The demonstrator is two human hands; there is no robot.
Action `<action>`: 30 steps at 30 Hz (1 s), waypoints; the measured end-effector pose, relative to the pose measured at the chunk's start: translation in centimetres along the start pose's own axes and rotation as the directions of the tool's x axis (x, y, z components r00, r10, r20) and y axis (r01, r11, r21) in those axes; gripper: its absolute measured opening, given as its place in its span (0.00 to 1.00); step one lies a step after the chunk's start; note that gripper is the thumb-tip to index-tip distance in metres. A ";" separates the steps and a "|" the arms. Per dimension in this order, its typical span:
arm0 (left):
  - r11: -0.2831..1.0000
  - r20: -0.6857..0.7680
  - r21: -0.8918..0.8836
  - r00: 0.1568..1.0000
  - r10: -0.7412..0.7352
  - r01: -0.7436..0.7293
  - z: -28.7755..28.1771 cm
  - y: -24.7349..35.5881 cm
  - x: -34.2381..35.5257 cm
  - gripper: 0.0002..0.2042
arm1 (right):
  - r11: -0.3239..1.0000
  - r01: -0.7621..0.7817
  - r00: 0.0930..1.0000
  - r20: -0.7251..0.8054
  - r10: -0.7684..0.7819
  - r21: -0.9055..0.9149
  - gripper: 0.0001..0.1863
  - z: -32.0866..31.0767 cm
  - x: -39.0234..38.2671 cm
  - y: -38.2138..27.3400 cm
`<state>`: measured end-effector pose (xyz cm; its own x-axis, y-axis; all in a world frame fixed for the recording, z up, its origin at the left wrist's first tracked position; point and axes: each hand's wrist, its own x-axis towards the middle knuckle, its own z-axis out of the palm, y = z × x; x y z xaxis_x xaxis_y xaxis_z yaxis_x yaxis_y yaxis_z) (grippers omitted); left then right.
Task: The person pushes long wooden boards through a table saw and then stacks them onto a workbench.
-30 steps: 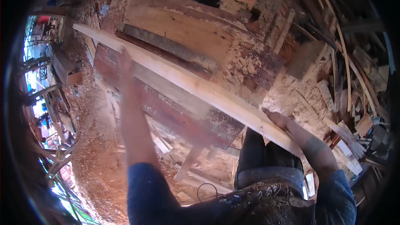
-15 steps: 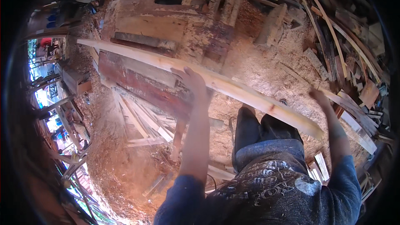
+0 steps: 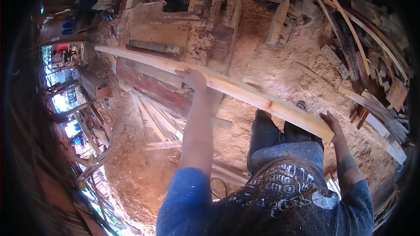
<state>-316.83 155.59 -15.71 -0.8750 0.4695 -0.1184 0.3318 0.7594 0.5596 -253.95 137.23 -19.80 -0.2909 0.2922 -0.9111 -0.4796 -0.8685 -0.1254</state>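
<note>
A long pale wooden plank (image 3: 245, 94) runs slantwise in front of me, from the far left over the workbench down to the near right. My left hand (image 3: 192, 78) is closed on it around the middle, fingers over its near edge. At the near right end, my right hand (image 3: 331, 125) grips the plank, its fingers on the far side. Below the plank's left half is the wooden workbench (image 3: 151, 85), whose side has a worn reddish board.
A dark power tool (image 3: 175, 0) stands at the bench's far end. Offcuts and long strips (image 3: 372, 109) are heaped on the right. Thin pale strips (image 3: 157, 124) lie beneath the bench on the left. Sawdust and shavings (image 3: 280, 61) cover the ground.
My right hand has come in from the right, where it was apart from the plank, and now holds its near end. My left hand keeps its hold. The view has shifted slightly.
</note>
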 end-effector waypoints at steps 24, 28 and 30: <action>0.973 -0.115 0.225 0.990 0.082 -0.055 -2.4 -2.5 18.4 0.29 | 0.999 0.033 0.999 -0.027 -0.033 -0.022 0.38 19.3 7.0 2.7; 0.980 -0.145 0.187 0.984 0.100 -0.072 -2.6 -2.6 21.6 0.29 | 0.998 0.029 1.000 -0.005 -0.029 0.057 0.34 21.5 8.8 3.4; 0.979 -0.140 0.193 0.986 0.091 -0.063 -2.6 -2.9 23.4 0.29 | 0.997 0.025 0.998 -0.052 -0.021 0.079 0.33 22.4 9.8 3.7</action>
<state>-339.18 163.19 -17.94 -0.8819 0.4690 0.0487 0.4480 0.8012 0.3967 -277.17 145.85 -20.41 -0.2376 0.2894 -0.9273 -0.5506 -0.8265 -0.1169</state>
